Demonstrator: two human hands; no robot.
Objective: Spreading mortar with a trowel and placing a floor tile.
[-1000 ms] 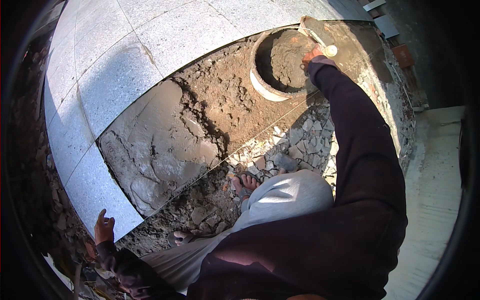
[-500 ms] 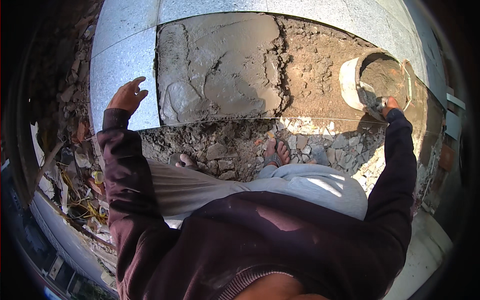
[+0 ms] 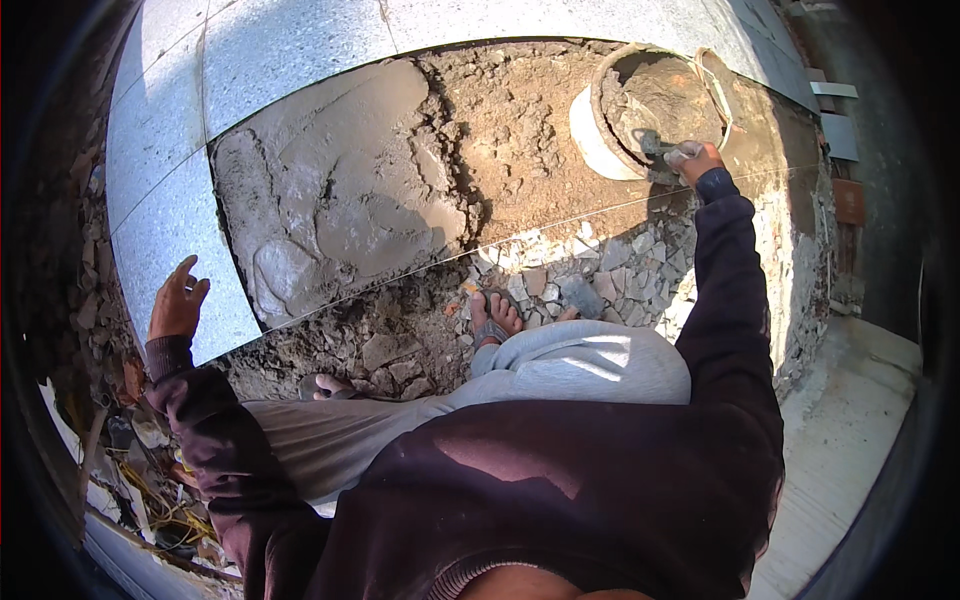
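Grey wet mortar fills the white bucket [image 3: 597, 135] just beyond the right hand [image 3: 697, 160], whose fingers close around a trowel [image 3: 655, 146] dipping into it, while the left hand [image 3: 177, 300] rests spread-fingered, holding nothing, on a granite slab [image 3: 165, 235].

Just beyond our right hand [image 3: 697, 160] we see a round white bucket [image 3: 592, 135] of dull grey-brown mortar. Our left hand [image 3: 177, 303] rests on a pale speckled grey granite slab [image 3: 165, 235]; beside it lies smooth wet grey mortar [image 3: 330, 210], then crumbly reddish-brown soil [image 3: 520, 150]. Our sleeves [image 3: 735, 300] are dark maroon, our trousers [image 3: 580, 365] light grey.
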